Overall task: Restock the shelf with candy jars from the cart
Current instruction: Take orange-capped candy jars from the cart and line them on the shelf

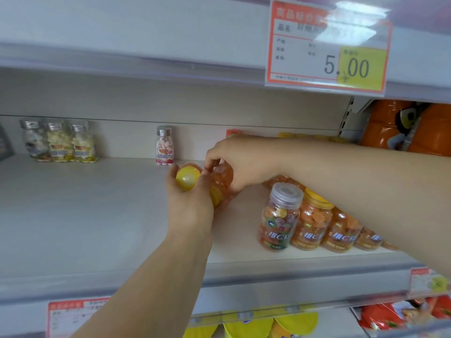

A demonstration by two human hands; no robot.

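Observation:
My left hand (189, 198) grips an orange candy jar with a yellow lid (188, 178), tilted over the white shelf (85, 215). My right hand (240, 161) reaches in from the right and holds the same jar's body (223, 176) with curled fingers. A row of orange candy jars (314, 225) stands at the shelf's front right, partly hidden under my right forearm. The nearest one, a mixed-colour jar with a clear lid (280, 215), stands at the row's left end.
Three small silver-capped bottles (59, 142) stand at the back left and a single pink one (164, 145) at the back middle. A price tag reading 5.00 (327, 45) hangs on the shelf above. Orange packs (405, 128) sit far right. Yellow lids (251, 325) show on the shelf below.

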